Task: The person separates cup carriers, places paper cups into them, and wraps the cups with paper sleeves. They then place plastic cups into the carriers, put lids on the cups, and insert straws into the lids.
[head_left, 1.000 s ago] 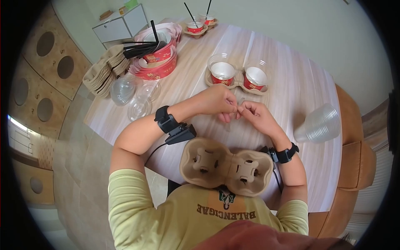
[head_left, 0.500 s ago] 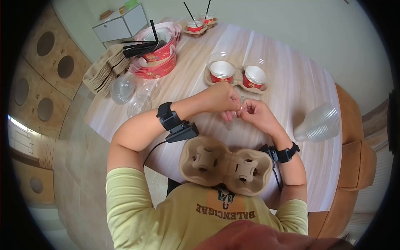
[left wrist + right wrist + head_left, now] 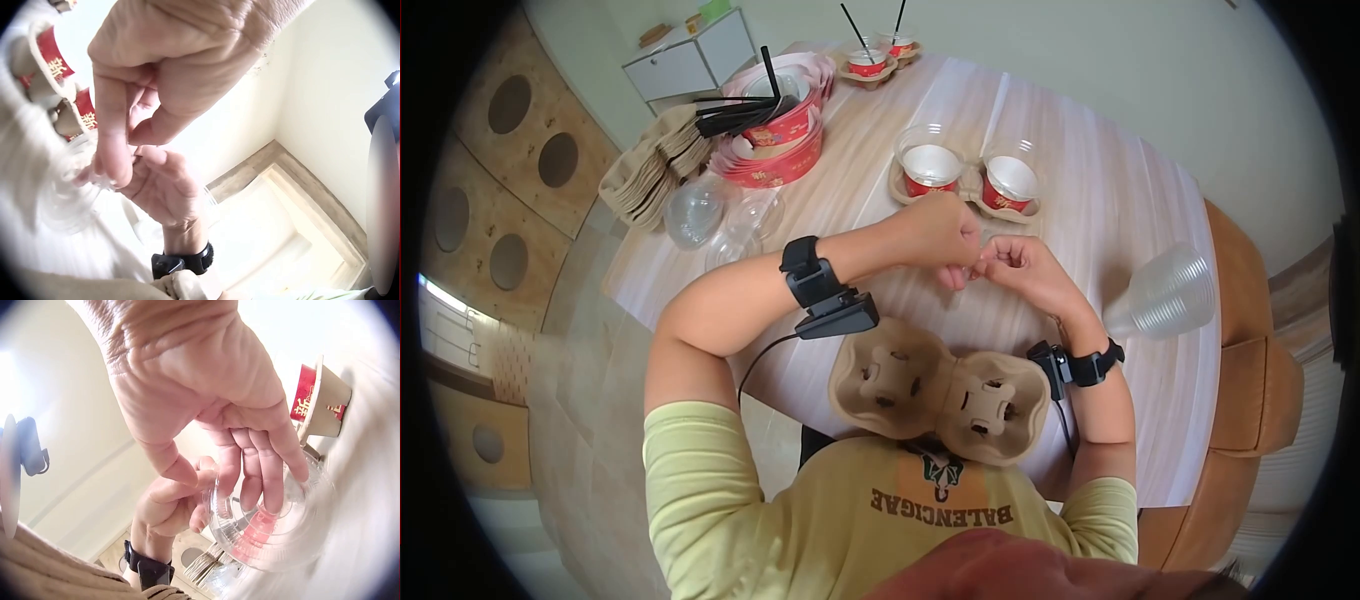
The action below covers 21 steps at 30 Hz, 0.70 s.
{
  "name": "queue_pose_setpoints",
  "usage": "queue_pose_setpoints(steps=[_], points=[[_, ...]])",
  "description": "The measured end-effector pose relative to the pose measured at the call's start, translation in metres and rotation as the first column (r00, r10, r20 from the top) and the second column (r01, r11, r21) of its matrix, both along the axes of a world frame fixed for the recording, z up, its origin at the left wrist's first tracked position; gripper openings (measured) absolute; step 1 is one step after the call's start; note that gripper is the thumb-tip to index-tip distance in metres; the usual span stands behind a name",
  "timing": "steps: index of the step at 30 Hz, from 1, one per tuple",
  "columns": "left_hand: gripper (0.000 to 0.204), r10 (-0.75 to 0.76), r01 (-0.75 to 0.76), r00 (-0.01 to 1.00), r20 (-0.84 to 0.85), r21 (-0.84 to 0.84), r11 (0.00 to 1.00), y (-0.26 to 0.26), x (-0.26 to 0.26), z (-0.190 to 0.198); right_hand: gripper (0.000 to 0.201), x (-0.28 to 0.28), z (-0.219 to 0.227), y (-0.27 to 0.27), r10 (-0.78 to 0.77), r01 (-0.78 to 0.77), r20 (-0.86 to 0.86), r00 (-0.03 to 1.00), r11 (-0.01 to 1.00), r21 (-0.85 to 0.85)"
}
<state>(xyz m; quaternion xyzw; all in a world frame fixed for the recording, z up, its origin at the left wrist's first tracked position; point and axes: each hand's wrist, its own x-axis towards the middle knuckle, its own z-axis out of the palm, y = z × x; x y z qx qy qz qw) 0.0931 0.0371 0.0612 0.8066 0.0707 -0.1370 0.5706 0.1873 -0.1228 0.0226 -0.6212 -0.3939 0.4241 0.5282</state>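
Over the middle of the table, my left hand (image 3: 945, 235) and right hand (image 3: 1032, 275) meet at the fingertips. Between them is a clear plastic lid (image 3: 300, 547) with a ridged rim, hard to make out from the head. In the left wrist view, my left thumb and forefinger pinch near the lid's (image 3: 69, 209) edge. The right wrist view has my right fingers bent against the lid, its round face hanging below them. Just beyond my hands, two clear cups with red bands (image 3: 930, 180) stand in a brown pulp carrier (image 3: 970, 190).
An upturned pulp carrier (image 3: 940, 390) lies against my shirt. Nested clear cups (image 3: 1170, 290) lie at the right. On the left are stacked carriers (image 3: 645, 175), clear lids (image 3: 695, 215), red paper sleeves (image 3: 775, 165) and black straws (image 3: 740, 118). Farther back stand cups with straws (image 3: 867, 65).
My left hand and forearm have risen slightly, the wrist turning over, while my left elbow has swung outward. My right hand has shifted only a little. The carrier at my shirt has moved slightly.
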Motion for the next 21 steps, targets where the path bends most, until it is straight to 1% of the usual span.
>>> queue_pose_setpoints(steps=[3,5,6,7,9,10,12,13,15,16,18,21], points=[[0.014,-0.028,0.028,1.000,-0.005,0.005,1.000,0.001,0.001,-0.002,0.003,0.000,-0.001,-0.001,0.007,-0.005,0.043,0.999,0.999,-0.050],[0.014,-0.010,0.006,0.999,-0.046,-0.081,0.997,0.000,0.002,0.001,0.004,0.001,-0.001,0.000,0.004,0.000,0.073,0.997,0.998,-0.061],[0.014,-0.010,0.006,0.999,-0.046,-0.080,0.997,0.000,0.002,0.002,0.005,0.001,-0.001,0.000,0.001,0.007,0.105,0.995,0.997,-0.071],[0.014,-0.011,0.007,0.998,-0.060,-0.070,0.998,-0.001,0.002,0.003,0.005,0.002,-0.004,0.000,0.000,0.008,0.104,0.995,0.998,-0.069],[0.014,-0.014,0.010,0.997,-0.075,-0.057,0.998,-0.002,0.003,0.003,0.014,0.004,-0.011,0.000,-0.017,0.020,0.142,0.990,1.000,-0.014],[0.014,-0.020,0.016,0.997,-0.078,-0.048,0.999,-0.002,0.004,0.003,0.014,0.004,-0.009,0.000,-0.018,0.020,0.142,0.990,1.000,-0.012],[0.014,-0.026,0.023,0.996,-0.082,-0.037,0.999,-0.002,0.005,0.002,0.011,0.004,-0.004,-0.001,0.024,-0.015,0.123,0.992,0.997,-0.074],[0.014,-0.027,0.023,0.996,-0.089,-0.036,0.999,-0.002,0.006,0.001,0.011,0.005,-0.002,-0.002,0.023,-0.015,0.122,0.992,0.997,-0.072],[0.015,-0.029,0.026,0.995,-0.096,-0.032,0.999,-0.003,0.006,0.001,0.012,0.008,0.002,-0.003,0.093,-0.088,0.071,0.993,0.993,-0.076],[0.015,-0.023,0.020,0.995,-0.096,-0.036,0.999,-0.003,0.005,0.002,0.012,0.010,0.000,-0.002,0.093,-0.088,0.070,0.993,0.993,-0.074],[0.015,-0.021,0.017,0.995,-0.095,-0.039,0.999,-0.003,0.004,0.001,0.011,0.012,-0.004,-0.002,0.129,-0.129,-0.009,0.992,0.991,-0.029],[0.015,-0.015,0.008,0.995,-0.095,-0.067,0.998,-0.003,0.004,-0.001,0.008,0.015,-0.009,-0.002,0.151,-0.151,-0.023,0.988,0.988,0.017]])
